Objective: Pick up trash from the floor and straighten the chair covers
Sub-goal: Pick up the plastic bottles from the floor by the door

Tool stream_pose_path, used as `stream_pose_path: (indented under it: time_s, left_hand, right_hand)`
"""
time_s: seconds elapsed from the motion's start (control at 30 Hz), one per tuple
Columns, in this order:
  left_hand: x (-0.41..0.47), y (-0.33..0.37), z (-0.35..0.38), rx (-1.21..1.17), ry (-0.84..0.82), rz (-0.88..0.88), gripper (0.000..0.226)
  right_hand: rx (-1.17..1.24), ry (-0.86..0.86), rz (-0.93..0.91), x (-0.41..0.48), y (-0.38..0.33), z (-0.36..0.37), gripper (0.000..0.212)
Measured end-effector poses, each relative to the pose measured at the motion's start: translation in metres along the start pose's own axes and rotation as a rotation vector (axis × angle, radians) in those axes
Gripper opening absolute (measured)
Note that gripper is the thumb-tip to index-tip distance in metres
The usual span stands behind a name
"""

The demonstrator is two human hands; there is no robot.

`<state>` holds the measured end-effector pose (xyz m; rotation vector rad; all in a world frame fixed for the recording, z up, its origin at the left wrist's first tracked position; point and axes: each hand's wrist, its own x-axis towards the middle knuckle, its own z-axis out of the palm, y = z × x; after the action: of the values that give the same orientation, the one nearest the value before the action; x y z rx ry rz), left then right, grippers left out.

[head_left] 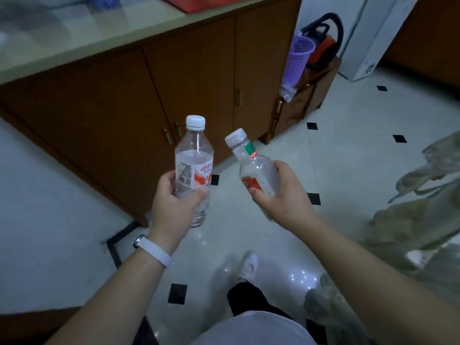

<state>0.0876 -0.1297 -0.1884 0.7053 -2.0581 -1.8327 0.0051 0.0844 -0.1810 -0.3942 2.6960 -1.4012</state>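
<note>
I have a bottle in each hand, both lifted clear of the floor. My left hand grips the clear bottle round its lower half, fingers curled behind the label and the thumb pressed across the front; it stands nearly upright, its white cap on, with water up to about the top of the label. My right hand holds the second bottle round its body, the fingers wrapped over the red label, and this one tilts with its capped neck leaning toward the first. The two bottles are near each other but apart. A white wristband sits on my left wrist. Ahead stands a brown cabinet under a pale surface, with a purple basket and a red vacuum cleaner beside its far end. At the right edge hangs a pale, blurred cover; I cannot tell what it lies on. Below, one white shoe rests on the tiles.
</note>
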Motion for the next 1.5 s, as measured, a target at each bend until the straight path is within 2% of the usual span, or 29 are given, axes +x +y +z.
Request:
stream_pose_path:
  time_s: [0.2,0.4,0.53,0.73,1.0,1.13,1.3,1.5]
  left_hand:
    - [0.121,0.054,0.069,0.087,-0.086,0.060,0.051]
    - [0.204,0.105,0.156,0.009,-0.209,0.120,0.053]
    - [0.251,0.115,0.198,-0.004,-0.282,0.108,0.056]
    - [0.335,0.108,0.272,0.012,-0.425,0.094,0.051]
    - [0.472,0.125,0.395,-0.095,-0.667,0.071,0.052]
    - [0.533,0.146,0.454,-0.109,-0.790,0.138,0.044]
    - [0.580,0.156,0.522,-0.100,-0.872,0.129,0.056]
    - [0.596,0.154,0.603,-0.073,-0.963,0.092,0.048]
  right_hand:
    - [0.062,0.115,0.001,0.126,0.009,-0.043,0.045]
    - [0.057,0.263,0.026,0.214,0.028,-0.101,0.042]
    - [0.017,0.339,0.056,0.250,0.046,-0.118,0.039]
    - [-0.061,0.436,0.222,0.311,0.093,-0.139,0.051]
    - [-0.187,0.590,0.346,0.430,0.118,-0.174,0.043]
    - [-0.257,0.711,0.384,0.482,0.118,-0.195,0.040]
    - [-0.243,0.850,0.509,0.509,0.139,-0.222,0.042]
    - [-0.161,0.925,0.635,0.534,0.186,-0.254,0.047]
